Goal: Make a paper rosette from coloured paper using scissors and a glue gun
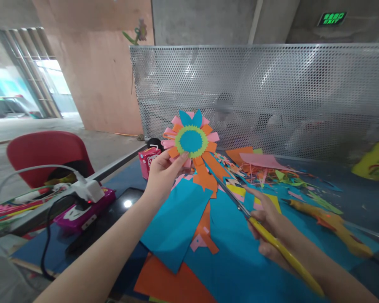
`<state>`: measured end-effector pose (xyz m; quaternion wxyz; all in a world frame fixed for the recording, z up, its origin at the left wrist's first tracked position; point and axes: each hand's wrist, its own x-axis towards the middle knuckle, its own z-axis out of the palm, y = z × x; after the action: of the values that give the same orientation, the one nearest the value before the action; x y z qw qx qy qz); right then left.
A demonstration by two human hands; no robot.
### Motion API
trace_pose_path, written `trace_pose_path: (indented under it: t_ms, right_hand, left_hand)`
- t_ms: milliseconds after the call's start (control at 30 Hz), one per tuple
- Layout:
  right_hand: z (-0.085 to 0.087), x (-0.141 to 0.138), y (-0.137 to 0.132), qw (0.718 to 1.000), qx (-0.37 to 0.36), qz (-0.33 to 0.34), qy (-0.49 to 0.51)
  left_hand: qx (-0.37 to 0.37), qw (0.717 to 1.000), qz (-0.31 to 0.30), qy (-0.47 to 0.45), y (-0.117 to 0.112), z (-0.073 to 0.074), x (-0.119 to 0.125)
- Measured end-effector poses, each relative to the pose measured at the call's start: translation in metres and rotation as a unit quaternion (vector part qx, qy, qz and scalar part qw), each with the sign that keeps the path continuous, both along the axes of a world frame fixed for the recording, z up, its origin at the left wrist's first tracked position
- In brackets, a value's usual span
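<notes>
My left hand (164,170) pinches the lower edge of a paper rosette (191,141) and holds it up above the table. The rosette has a blue centre, a green zigzag ring, pink and orange loops, two blue points on top and orange tails below. Scissors (279,248) with yellow handles are gripped in my right hand (268,223). Their blades point up and left, close to the orange tails; I cannot tell whether they touch. Under both hands lie blue paper sheets (177,221), with small orange and pink strips (205,240) on them.
A yellow glue gun (331,225) lies at right, near coloured paper scraps (278,174). On the left are a purple power strip (82,214), a dark tablet-like device (128,210) and a pink carton (147,162). Behind stands a perforated metal partition (255,84); a red chair (47,153) is beyond.
</notes>
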<state>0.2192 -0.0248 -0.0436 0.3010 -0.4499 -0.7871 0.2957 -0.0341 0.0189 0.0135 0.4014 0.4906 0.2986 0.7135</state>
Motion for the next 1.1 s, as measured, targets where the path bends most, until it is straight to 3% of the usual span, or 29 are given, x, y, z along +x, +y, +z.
trace_pose_path:
  t_ms: [567, 1100]
  right_hand:
    - [0.006, -0.0009, -0.0025, 0.999, -0.052, -0.008, 0.0]
    - [0.003, -0.0045, -0.0023, 1.0, -0.018, -0.008, 0.012]
  left_hand:
    - [-0.027, 1.0, -0.006, -0.005, -0.0013, 0.0022, 0.0013]
    - [-0.032, 0.999, -0.009, 0.007, -0.0024, 0.002, 0.0016]
